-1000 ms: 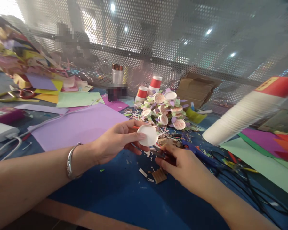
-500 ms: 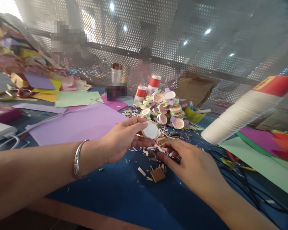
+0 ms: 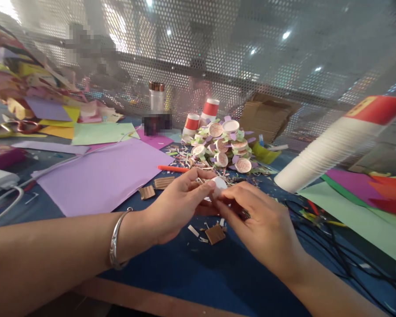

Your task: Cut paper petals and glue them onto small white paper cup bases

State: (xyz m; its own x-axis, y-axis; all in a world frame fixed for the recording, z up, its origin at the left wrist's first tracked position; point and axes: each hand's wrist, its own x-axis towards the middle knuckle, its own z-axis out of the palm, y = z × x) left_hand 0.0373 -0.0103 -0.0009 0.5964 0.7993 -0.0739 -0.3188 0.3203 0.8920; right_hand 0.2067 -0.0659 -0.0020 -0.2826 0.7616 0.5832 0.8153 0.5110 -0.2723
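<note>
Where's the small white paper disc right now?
Head view, centre: the white disc is held between the fingertips of the left hand and right hand, above the blue tabletop, just nearer than the pile of paper flowers.

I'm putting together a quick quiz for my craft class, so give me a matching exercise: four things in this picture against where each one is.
1 white disc
2 red pen
3 cup stack
4 bracelet

A around the wrist
B lying on its side at the right
C pinched between left hand and right hand
D lying flat by the purple sheet

Pairs: 1-C, 2-D, 3-B, 4-A
</note>
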